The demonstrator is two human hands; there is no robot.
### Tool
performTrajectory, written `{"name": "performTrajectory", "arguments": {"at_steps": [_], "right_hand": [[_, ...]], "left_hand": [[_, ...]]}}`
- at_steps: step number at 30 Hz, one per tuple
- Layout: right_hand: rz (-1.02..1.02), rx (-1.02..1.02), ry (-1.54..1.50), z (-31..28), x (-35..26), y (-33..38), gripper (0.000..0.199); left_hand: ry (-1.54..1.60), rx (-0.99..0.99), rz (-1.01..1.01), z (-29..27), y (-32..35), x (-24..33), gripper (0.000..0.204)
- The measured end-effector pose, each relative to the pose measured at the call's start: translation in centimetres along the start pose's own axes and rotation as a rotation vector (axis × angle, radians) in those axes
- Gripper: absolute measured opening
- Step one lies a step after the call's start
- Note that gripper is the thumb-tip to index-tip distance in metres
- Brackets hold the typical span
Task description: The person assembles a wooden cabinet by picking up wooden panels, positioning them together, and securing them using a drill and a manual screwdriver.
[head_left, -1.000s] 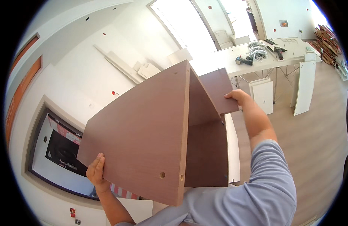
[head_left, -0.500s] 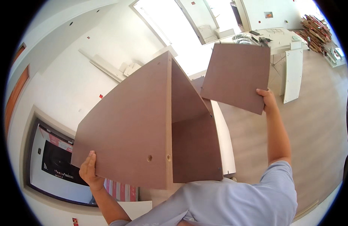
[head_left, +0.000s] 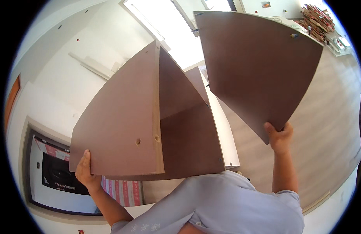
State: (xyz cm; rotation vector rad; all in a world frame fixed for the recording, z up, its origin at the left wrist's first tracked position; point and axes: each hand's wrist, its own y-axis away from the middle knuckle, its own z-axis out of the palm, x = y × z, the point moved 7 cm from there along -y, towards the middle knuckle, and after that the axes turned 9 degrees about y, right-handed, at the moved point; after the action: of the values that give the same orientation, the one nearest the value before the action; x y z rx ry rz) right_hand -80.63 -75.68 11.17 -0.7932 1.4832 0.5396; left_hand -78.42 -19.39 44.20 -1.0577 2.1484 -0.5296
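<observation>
A part-built brown wooden cabinet frame (head_left: pixel 125 124) fills the middle of the view, its side panel facing me with two small holes near the lower edge. My left hand (head_left: pixel 86 171) grips that panel at its lower left corner. My right hand (head_left: pixel 280 136) holds a separate brown board (head_left: pixel 254 66) by its lower corner, raised up and to the right of the frame. The board carries small fittings along its top edge. The two pieces are apart, with a gap between them.
A white panel (head_left: pixel 223 128) lies on the wood-look floor (head_left: pixel 325 128) below the frame. A dark screen in a pale surround (head_left: pixel 59 175) sits at the lower left. A stack of boards and clutter (head_left: pixel 319 17) stands at the far top right.
My right hand has lifted the loose board away from the frame and brought it much closer to the camera. The frame has tilted slightly while my left hand kept its grip.
</observation>
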Motion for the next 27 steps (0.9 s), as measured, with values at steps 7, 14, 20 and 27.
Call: {"name": "performTrajectory", "arguments": {"at_steps": [7, 14, 20, 27], "right_hand": [[-0.264, -0.053, 0.187, 2.6, -3.6, 2.0, 0.017], [-0.296, -0.123, 0.208, 3.3, -3.8, 3.7, 0.018], [-0.383, -0.123, 0.24, 3.7, -4.5, 4.2, 0.018], [-0.411, -0.134, 0.247, 4.2, -4.5, 4.7, 0.017]], "left_hand": [[-0.006, -0.004, 0.005, -0.7, -0.1, 0.4, 0.037], [0.008, -0.005, -0.008, -0.8, 0.3, 0.7, 0.038], [0.007, -0.007, -0.006, -0.7, 0.7, 1.0, 0.039], [-0.024, 0.0, -0.012, -0.7, 0.8, 1.0, 0.037]]}}
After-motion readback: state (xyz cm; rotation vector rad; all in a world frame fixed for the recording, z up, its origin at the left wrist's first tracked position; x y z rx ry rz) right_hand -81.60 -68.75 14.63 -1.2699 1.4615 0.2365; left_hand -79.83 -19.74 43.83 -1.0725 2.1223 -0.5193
